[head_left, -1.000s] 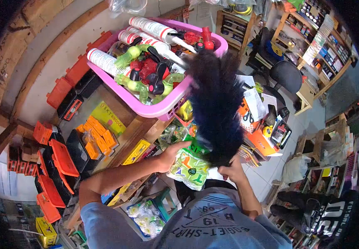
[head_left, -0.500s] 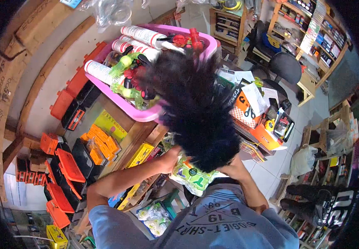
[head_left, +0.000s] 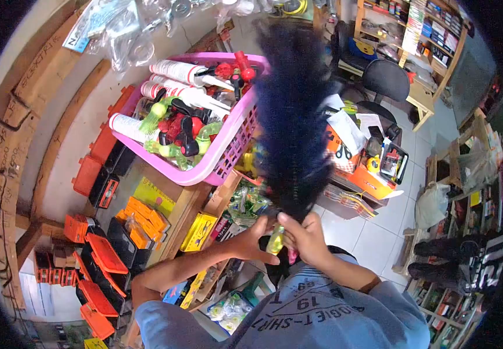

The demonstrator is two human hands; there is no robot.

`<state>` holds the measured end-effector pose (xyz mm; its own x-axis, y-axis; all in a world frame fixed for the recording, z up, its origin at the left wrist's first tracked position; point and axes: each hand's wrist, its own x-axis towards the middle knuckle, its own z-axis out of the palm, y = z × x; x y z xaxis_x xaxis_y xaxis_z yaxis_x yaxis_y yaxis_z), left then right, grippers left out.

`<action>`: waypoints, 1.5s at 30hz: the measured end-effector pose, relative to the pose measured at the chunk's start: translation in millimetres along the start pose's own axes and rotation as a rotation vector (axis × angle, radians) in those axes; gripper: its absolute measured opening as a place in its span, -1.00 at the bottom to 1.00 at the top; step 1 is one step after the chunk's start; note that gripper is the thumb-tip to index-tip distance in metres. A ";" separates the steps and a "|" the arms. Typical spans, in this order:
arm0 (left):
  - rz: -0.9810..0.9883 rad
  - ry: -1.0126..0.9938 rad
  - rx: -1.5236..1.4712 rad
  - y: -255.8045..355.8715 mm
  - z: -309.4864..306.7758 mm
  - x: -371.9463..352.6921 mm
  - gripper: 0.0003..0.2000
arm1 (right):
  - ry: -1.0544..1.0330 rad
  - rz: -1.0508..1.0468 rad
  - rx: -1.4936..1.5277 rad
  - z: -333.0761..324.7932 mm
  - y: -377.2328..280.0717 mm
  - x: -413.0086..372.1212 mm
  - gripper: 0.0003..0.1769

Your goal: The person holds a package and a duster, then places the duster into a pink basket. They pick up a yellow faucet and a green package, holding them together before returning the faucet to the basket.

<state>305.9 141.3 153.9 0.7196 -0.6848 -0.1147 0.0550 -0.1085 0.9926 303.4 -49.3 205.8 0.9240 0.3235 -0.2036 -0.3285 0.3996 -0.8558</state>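
Observation:
A dark, fluffy duster (head_left: 295, 122) rises from between my hands and covers the middle of the view. My right hand (head_left: 308, 239) is closed round its lower end, where a bit of pink shows. Just to the left, my left hand (head_left: 250, 239) curls its fingers against a small yellow-green item (head_left: 276, 239), which lies between both hands. The item's exact shape is partly hidden by the fingers.
A pink basket (head_left: 228, 154) of white tubes and red and green taps stands at upper left. Orange cases (head_left: 106, 253) line the left. Clear bags (head_left: 129, 41) hang above. A black chair (head_left: 386, 78) and an orange box (head_left: 368, 186) are at right.
The green-patterned packet between my hands is gone from there, and the yellow-green item shows instead. The duster now stands more upright, and my hands are closer together. The view has shifted.

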 end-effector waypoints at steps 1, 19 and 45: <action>-0.003 -0.007 0.006 7.9 -2.2 1.5 -0.07 | -0.027 -0.025 -0.030 2.3 6.4 4.2 -0.49; -0.112 0.245 -0.950 11.1 -22.9 14.0 -0.39 | -0.144 0.191 -0.671 -178.3 15.1 -62.4 -0.62; -0.269 0.306 -1.040 20.9 -14.5 16.0 -0.11 | -0.212 0.141 -0.890 -194.0 -24.4 -100.5 -0.54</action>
<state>328.5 138.6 173.4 0.7297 -0.5076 -0.4582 0.6837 0.5276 0.5042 256.5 -258.0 154.9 0.8030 0.5043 -0.3176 -0.0832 -0.4329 -0.8976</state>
